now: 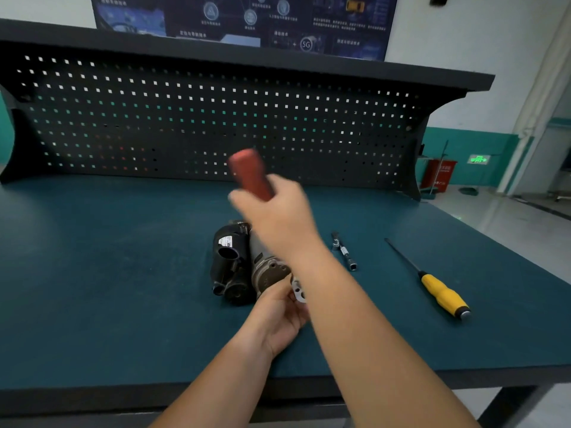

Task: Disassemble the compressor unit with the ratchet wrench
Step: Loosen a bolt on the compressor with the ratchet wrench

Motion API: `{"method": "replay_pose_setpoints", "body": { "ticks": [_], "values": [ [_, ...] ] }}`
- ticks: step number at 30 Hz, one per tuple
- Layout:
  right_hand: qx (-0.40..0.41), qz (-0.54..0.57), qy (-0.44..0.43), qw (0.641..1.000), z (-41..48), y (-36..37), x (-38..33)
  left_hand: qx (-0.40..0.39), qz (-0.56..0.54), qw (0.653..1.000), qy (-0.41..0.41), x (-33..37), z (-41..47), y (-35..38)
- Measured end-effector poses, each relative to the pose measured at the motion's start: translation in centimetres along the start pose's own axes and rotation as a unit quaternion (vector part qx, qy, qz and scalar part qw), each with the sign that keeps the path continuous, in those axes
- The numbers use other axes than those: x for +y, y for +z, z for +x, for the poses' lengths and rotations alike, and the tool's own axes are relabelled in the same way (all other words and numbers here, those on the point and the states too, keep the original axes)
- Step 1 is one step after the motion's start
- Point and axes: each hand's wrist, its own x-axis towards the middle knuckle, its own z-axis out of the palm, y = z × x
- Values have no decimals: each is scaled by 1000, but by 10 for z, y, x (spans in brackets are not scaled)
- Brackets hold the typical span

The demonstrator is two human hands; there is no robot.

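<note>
The compressor unit (239,264), black plastic on the left and grey metal on the right, lies on the green bench top (108,273). My left hand (279,316) holds its near metal end, fingers curled round a silver bracket there. My right hand (278,217) is raised above the unit and grips the red handle of the ratchet wrench (250,173), which points up and away; the wrench head is hidden behind my hand. My right forearm crosses over the left hand.
A socket extension bar (344,251) lies to the right of the unit. Further right lies a yellow-handled screwdriver (432,284). A black pegboard (216,118) stands along the back of the bench. The bench front edge runs near my forearms.
</note>
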Motion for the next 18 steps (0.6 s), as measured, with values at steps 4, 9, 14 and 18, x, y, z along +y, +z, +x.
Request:
{"method": "replay_pose_setpoints", "body": {
  "ticks": [4,9,14,18],
  "values": [
    [204,356,60,910,-9,-48,17,26,-12,1000,8,2,-5,5],
    [398,555,160,713,-34,-79,60,29,-7,999,12,1,-4,4],
    [377,521,140,753,-25,-77,55,15,6,1000,7,1,-8,5],
    [200,272,38,941,-5,-43,19,11,3,1000,-2,0,-6,4]
  ]
}}
